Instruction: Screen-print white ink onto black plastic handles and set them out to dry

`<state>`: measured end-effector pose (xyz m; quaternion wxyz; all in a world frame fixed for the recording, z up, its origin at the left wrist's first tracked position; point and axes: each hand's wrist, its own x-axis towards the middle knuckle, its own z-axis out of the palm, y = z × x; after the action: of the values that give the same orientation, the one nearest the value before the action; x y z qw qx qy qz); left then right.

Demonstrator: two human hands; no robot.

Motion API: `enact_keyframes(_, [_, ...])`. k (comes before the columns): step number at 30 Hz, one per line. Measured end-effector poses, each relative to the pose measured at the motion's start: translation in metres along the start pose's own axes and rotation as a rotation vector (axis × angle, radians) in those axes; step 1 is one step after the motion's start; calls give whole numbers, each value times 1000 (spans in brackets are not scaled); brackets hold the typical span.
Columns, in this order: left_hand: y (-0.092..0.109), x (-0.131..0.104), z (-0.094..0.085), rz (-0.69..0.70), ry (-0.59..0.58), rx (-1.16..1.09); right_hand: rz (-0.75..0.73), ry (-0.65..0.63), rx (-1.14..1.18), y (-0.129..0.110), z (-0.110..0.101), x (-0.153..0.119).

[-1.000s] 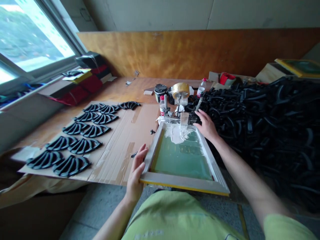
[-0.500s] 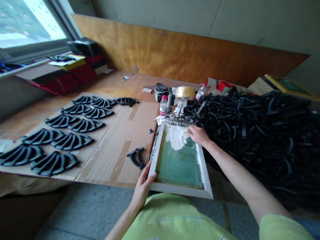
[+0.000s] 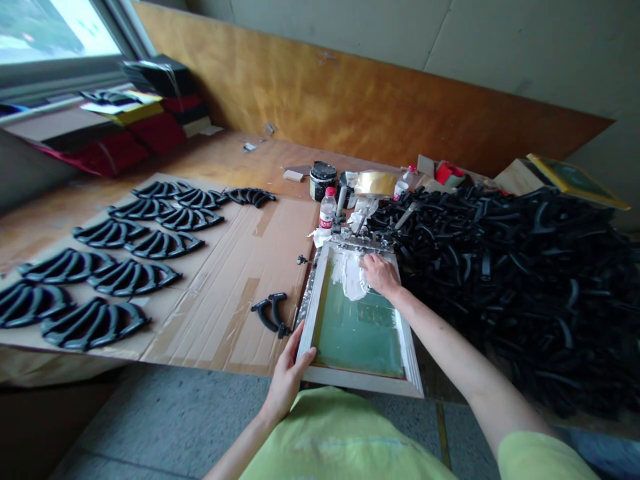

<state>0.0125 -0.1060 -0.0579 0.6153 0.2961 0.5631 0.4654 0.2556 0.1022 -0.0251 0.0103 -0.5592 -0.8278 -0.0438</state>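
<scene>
A screen printing frame (image 3: 413, 373) with a green mesh lies tilted in front of me, its far end at a metal hinge clamp (image 3: 345, 241). My left hand (image 3: 289, 373) grips the frame's near left corner, thumb on top. Over the far part of the mesh, my right hand (image 3: 380, 275) is closed; what its fingers hold is hidden. White ink (image 3: 350, 277) is smeared thickly on the mesh beside those fingers. Two curved black plastic handles (image 3: 273, 313) lie on the cardboard (image 3: 210, 307) just left of the frame.
Rows of fanned black handles (image 3: 135, 277) cover the cardboard's left side. A big heap of black handles (image 3: 510, 280) lies to the right. Behind the frame stand a red-capped bottle (image 3: 327, 210), an ink tub (image 3: 323, 180) and a tape roll (image 3: 375, 183).
My right hand has moved left across the far end of the mesh, away from the frame's right side. My left hand keeps its grip on the corner. The view has shifted slightly.
</scene>
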Motion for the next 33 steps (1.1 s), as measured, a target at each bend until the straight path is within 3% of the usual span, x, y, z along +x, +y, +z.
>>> enact_keyframes(4, [-6,3,-1,-1,-12,20,-82,-65,86,10,-19,-2])
enact_keyframes(7, [-11,5,-2,22,-26,40,-16,-95,54,9,-26,-5])
enact_keyframes(14, [-10,7,-2,29,-32,14,53,-106,75,-20,-31,-5])
enact_keyframes(17, [-8,7,-2,0,-42,0,93,-120,129,-19,-37,7])
enact_keyframes(20, [-9,7,-2,-23,-53,0,104,-53,151,-14,-35,15])
enact_keyframes(23, [-9,7,-2,-19,-47,0,24,18,152,-14,-23,8])
enact_keyframes(27, [-4,5,0,-34,-21,18,-157,92,187,-18,-8,-24])
enact_keyframes(33, [-3,3,1,-38,1,63,-378,87,293,-9,-21,-67])
